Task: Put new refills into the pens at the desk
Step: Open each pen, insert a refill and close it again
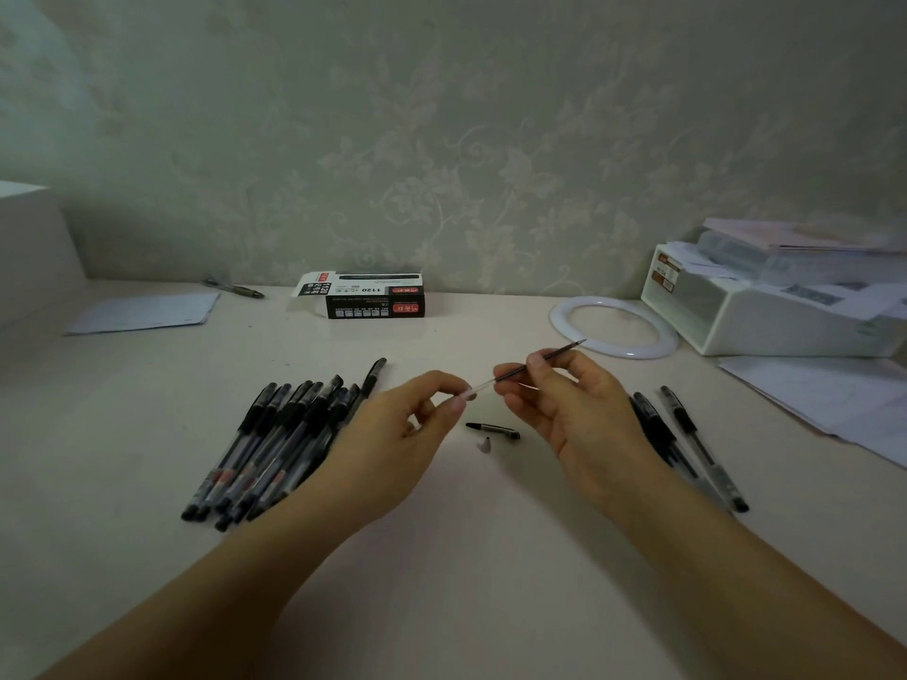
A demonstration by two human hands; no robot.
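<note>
Mid-frame: my left hand [417, 424] pinches clear end of refill [525, 370], right hand [564, 404] pinches its dark middle. Risk as I see it: thin tube bends, or rolls into pen pile [275, 444] lower left if grip slips.

Black pens [275, 444], black-and-white box [365, 295] with red labels, white ring [613, 326], pale floral wallpaper [466, 139]
</note>
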